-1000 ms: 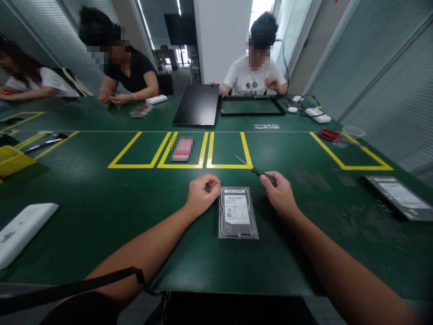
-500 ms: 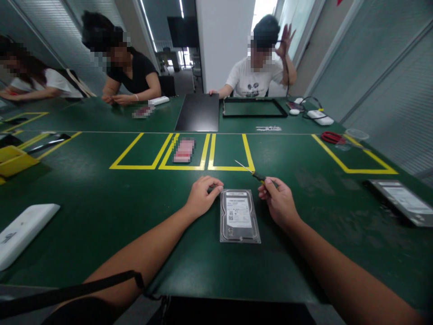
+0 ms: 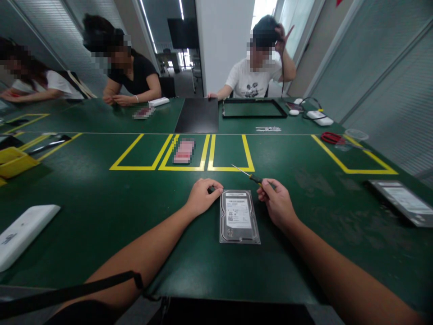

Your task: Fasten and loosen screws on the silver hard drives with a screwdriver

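A silver hard drive point(image 3: 239, 216) with a white label lies flat on the green table point(image 3: 101, 194) right in front of me. My left hand point(image 3: 202, 197) rests curled on the table at the drive's upper left corner, fingers closed on something I cannot make out. My right hand point(image 3: 275, 202) sits just right of the drive, gripping a small screwdriver point(image 3: 248, 175) whose thin shaft points up and to the left, above the table.
Yellow tape boxes point(image 3: 182, 153) mark the table ahead, one holding a pink item point(image 3: 183, 150). A white device point(image 3: 23, 232) lies at left, a yellow bin point(image 3: 11, 161) far left, another drive point(image 3: 401, 201) at right. Three people sit across, with a black panel point(image 3: 199, 115) and frame point(image 3: 253, 108).
My right hand has shifted slightly left toward the drive, swinging the screwdriver tip left. The person opposite raised a hand to the head. My left hand barely moved.
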The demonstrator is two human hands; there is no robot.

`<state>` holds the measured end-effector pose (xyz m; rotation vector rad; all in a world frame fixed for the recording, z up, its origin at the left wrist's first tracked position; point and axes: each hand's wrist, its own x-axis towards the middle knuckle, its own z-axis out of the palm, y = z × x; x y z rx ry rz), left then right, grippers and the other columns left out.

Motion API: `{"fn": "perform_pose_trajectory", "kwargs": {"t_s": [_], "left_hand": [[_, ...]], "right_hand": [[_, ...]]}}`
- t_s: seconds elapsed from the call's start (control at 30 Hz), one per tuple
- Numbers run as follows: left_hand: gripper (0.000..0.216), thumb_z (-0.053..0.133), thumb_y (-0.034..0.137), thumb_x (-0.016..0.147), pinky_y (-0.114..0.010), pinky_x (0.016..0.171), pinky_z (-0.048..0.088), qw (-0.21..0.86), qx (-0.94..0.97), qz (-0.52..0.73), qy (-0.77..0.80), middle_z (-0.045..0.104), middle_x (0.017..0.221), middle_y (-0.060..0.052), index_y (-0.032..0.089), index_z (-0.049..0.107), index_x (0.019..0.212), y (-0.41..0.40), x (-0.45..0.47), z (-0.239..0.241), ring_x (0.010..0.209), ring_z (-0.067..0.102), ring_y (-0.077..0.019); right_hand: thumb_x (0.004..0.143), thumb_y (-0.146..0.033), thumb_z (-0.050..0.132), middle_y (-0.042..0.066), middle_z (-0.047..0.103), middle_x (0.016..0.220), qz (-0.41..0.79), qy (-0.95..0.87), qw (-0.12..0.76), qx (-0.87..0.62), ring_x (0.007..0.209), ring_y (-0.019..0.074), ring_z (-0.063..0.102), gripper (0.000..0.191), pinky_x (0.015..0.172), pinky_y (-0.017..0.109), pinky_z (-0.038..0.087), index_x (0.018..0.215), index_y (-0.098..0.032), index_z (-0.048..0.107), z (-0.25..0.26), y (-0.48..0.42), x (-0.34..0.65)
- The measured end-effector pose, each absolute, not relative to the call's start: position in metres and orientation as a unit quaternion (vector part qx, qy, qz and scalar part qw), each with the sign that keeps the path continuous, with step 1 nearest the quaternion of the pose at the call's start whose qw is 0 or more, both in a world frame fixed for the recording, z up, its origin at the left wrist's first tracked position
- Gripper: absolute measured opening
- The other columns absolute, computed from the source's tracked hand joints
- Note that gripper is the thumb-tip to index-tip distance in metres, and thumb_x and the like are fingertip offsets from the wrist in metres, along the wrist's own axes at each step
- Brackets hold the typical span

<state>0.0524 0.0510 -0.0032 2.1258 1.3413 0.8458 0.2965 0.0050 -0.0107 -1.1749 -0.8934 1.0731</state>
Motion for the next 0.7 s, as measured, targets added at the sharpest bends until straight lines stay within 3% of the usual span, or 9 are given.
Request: {"fn": "perform_pose_trajectory", "kwargs": {"t_s": [0.7], "left_hand": [[0.011, 0.068, 0.03, 0.082, -0.029, 0.075, 0.048, 0.27, 0.758, 0.32, 0.5, 0.077, 0.088, 0.001, 0.024, 0.077, 0.083, 0.0526, 0.0518, -0.0058, 0.082, 0.067, -0.0165]], "right_hand": [[0.076, -0.056, 0.075, 0.001, 0.06, 0.071, 0.461, -0.393, 0.604, -0.517, 0.058, 0.0098, 0.051, 0.048, 0.054, 0.021, 0.04, 0.096, -0.016, 0.06, -0.0131, 0.005, 0.2972]]}}
